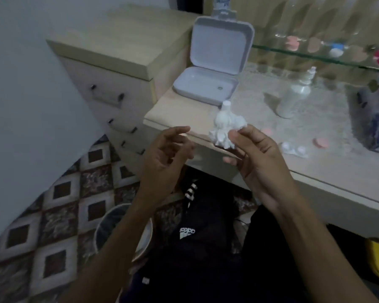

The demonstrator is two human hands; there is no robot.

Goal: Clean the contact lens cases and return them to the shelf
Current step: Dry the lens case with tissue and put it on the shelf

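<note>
Head view looks down past dark trousers [197, 248] and a round bin [109, 224] on the patterned floor [59, 204]. Above the lap, the left hand [164, 158] hangs with its fingers loosely curled and holding nothing. Beside it, the right hand [256, 156] pinches a crumpled white tissue [224, 130] between thumb and fingers, just over the near edge of the table [184, 114]. On the table just right of that hand lies a clear contact lens case [293, 149], with two pink caps [321, 142] near it. Farther back stand a white bottle [292, 99] and an open white box [210, 84], its lid upright. A glass shelf [304, 52] above the table carries more small cases, blurred, in pink, blue and red. A drawer unit [109, 84] adjoins the table on the left.
</note>
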